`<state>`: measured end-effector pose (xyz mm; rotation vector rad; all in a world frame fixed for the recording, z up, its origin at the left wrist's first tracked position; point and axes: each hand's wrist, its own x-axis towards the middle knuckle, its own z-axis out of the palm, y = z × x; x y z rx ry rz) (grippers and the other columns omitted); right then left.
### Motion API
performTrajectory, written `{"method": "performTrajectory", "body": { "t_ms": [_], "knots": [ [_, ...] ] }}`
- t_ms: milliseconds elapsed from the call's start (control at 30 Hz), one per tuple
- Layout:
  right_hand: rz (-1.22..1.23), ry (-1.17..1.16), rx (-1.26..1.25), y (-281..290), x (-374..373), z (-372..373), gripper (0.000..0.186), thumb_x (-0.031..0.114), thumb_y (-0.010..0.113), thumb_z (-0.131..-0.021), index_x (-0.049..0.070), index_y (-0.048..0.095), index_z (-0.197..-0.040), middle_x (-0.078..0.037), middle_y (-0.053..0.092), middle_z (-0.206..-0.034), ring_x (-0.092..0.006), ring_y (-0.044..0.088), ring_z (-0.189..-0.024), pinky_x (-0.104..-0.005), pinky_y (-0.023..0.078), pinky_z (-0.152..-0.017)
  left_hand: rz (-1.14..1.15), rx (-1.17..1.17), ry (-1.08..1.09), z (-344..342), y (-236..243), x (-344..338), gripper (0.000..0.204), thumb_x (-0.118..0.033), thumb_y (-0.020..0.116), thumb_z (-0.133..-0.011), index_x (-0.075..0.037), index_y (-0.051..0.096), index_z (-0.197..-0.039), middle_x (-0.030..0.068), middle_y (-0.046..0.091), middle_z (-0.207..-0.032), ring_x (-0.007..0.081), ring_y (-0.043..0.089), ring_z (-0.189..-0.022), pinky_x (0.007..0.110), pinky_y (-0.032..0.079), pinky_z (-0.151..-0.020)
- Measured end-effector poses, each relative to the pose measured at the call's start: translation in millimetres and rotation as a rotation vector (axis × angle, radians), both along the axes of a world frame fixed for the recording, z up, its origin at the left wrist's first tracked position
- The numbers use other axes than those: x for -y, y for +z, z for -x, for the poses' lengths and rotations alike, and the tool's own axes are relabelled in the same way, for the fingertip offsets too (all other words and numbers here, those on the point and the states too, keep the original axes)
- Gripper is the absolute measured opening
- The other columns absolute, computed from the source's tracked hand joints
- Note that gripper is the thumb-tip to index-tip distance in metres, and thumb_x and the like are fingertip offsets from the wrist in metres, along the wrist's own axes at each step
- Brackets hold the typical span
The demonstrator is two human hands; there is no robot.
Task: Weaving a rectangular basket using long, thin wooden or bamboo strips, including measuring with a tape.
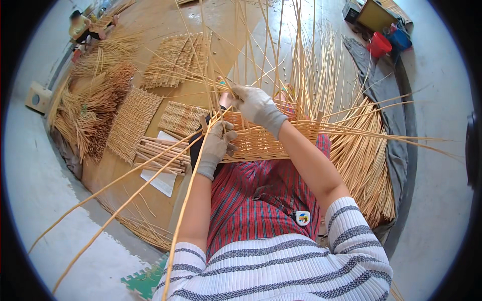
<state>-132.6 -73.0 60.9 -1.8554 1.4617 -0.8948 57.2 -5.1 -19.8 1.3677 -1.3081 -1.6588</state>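
A partly woven wicker basket (266, 143) rests on my lap, its tall loose stakes rising from the far side. My left hand (216, 145), in a grey-white work glove, is closed at the basket's left end, around the willow rods there. Long willow rods (123, 206) run from that corner down to the lower left. My right hand (255, 104), gloved too, reaches across above the basket's rim. Its fingers are pinched on willow rods just above the left corner; the fingertips are partly hidden.
Woven panels (133, 118) and bundles of rods (93, 110) lie to the left. Short wooden sticks (163, 155) sit beside my left arm. A large rod pile (369, 170) is on a grey cloth (399, 155) at right. Buckets (379, 45) stand far right; another person (83, 27) sits far left.
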Motion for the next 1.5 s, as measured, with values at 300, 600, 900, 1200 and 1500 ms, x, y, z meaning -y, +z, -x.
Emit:
{"method": "performTrajectory", "body": {
  "t_ms": [300,600,900,1200,1500],
  "knots": [
    [0.182,-0.380,-0.188,-5,41,-23,0.043,0.018,0.072,-0.096,0.015,0.068,-0.138,-0.019,0.070,-0.119,-0.0334,0.074,-0.103,-0.0449,0.060,-0.087,0.128,0.286,0.234,25,16,-5,0.039,-0.046,0.059,-0.111,-0.008,0.064,-0.112,0.0039,0.061,-0.064,0.0167,0.065,-0.045,0.033,0.047,-0.041],
    [-0.073,-0.488,-0.163,32,25,-14,0.089,0.013,0.068,-0.094,0.025,0.025,-0.171,-0.022,0.067,-0.128,-0.0351,0.075,-0.097,-0.0463,0.060,-0.079,0.160,0.462,0.168,22,13,0,0.042,-0.047,0.063,-0.108,-0.005,0.066,-0.110,0.0068,0.066,-0.062,0.0202,0.067,-0.047,0.036,0.052,-0.050],
    [0.353,-0.361,1.027,-67,-135,49,0.027,0.026,0.051,-0.116,0.009,0.050,-0.137,-0.010,0.072,-0.107,-0.0272,0.077,-0.104,-0.0316,0.063,-0.062,0.972,0.422,0.430,33,14,-22,0.038,-0.020,0.074,-0.101,-0.006,0.062,-0.134,0.0079,0.073,-0.095,0.0161,0.070,-0.060,0.033,0.056,-0.056],
    [0.174,-0.435,0.938,-65,-143,66,0.022,0.019,0.051,-0.115,0.007,0.055,-0.132,-0.013,0.076,-0.111,-0.0249,0.077,-0.107,-0.0269,0.064,-0.055,-0.002,0.054,0.413,81,19,-2,0.037,-0.022,0.069,-0.106,-0.005,0.060,-0.138,0.0089,0.070,-0.094,0.0163,0.062,-0.048,0.032,0.046,-0.036],
    [0.222,-0.329,0.774,-24,-178,25,0.017,-0.002,0.057,-0.107,0.003,0.071,-0.116,-0.009,0.077,-0.110,-0.0183,0.077,-0.096,-0.0214,0.054,-0.055,-0.023,0.084,0.287,64,-19,15,0.030,-0.034,0.059,-0.112,-0.007,0.071,-0.106,0.0028,0.066,-0.076,0.0131,0.052,-0.042,0.037,0.039,-0.036]
  ]
}}
